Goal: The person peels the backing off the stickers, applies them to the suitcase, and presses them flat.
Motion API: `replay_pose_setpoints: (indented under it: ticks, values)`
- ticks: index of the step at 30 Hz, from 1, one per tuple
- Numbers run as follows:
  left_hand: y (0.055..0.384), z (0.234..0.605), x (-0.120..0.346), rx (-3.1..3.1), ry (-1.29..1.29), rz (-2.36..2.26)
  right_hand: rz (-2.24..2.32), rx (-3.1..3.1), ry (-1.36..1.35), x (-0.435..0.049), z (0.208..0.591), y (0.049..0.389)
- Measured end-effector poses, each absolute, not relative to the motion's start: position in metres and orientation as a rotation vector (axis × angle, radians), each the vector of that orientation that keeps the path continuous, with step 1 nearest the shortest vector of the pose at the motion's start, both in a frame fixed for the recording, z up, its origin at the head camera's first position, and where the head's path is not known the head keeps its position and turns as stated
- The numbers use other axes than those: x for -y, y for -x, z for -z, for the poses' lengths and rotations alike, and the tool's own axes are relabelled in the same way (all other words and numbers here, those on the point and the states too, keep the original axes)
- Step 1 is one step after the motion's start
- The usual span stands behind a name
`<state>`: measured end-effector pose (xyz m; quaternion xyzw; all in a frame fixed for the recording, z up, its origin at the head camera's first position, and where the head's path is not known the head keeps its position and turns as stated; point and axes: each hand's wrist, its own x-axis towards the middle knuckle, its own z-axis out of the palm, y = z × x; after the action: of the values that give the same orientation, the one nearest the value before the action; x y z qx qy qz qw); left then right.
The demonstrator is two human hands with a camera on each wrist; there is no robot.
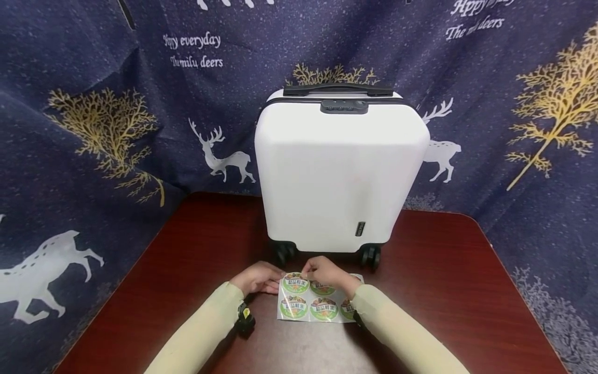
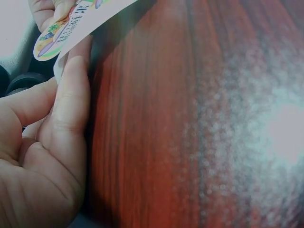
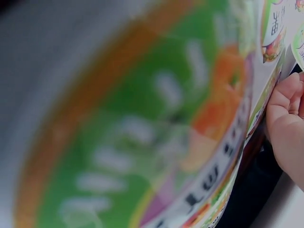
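Observation:
A glossy sheet of round fruit-label stickers (image 1: 309, 315), in rows, lies in front of me, raised off the table at its far-left corner. My left hand (image 1: 259, 278) pinches that corner between thumb and fingers, as the left wrist view shows. Thumb and forefinger of my right hand (image 1: 325, 271) pinch the edge of the upper-left sticker (image 1: 295, 283). In the left wrist view, this sticker's rounded rim (image 2: 45, 51) stands out past the white backing. Close to the right wrist camera, another green-and-orange sticker (image 3: 142, 123) looms blurred.
A white suitcase (image 1: 341, 182) stands upright on its black wheels just behind the sheet. The dark red wooden table (image 1: 467, 291) extends to both sides. Behind hangs a blue cloth (image 1: 196, 93) printed with deer and golden trees. Each wrist wears a black camera strap (image 1: 245, 317).

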<state>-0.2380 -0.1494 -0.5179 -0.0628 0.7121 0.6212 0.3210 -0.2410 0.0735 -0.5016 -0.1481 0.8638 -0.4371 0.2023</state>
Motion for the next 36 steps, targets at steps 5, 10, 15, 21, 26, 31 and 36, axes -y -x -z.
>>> replay_pose_setpoints:
  ticks: [5,10,15,21,26,31,36]
  values:
    - [0.2386,0.5181,0.1498,-1.871,0.164,-1.642,1.238,-2.399,0.378,-0.0727,0.5019,0.2422]
    - [0.2391,0.5183,0.15,-1.862,0.171,-1.654,1.255,-2.392,0.358,-0.0731,0.5017,0.2419]
    - [0.2382,0.5186,0.1502,-1.862,0.176,-1.656,1.263,-2.375,0.342,-0.0729,0.5014,0.2418]
    - [0.2373,0.5174,0.1503,-1.866,0.172,-1.653,1.275,-2.347,0.309,-0.0739,0.501,0.2431]
    - [0.2367,0.5145,0.1503,-1.874,0.182,-1.645,1.283,-2.33,0.306,-0.0749,0.5022,0.2447]
    - [0.2367,0.5131,0.15,-1.874,0.188,-1.647,1.314,-2.303,0.298,-0.0764,0.5035,0.246]
    - [0.2362,0.5137,0.151,-1.886,0.191,-1.637,1.336,-2.28,0.284,-0.0774,0.5037,0.2469]
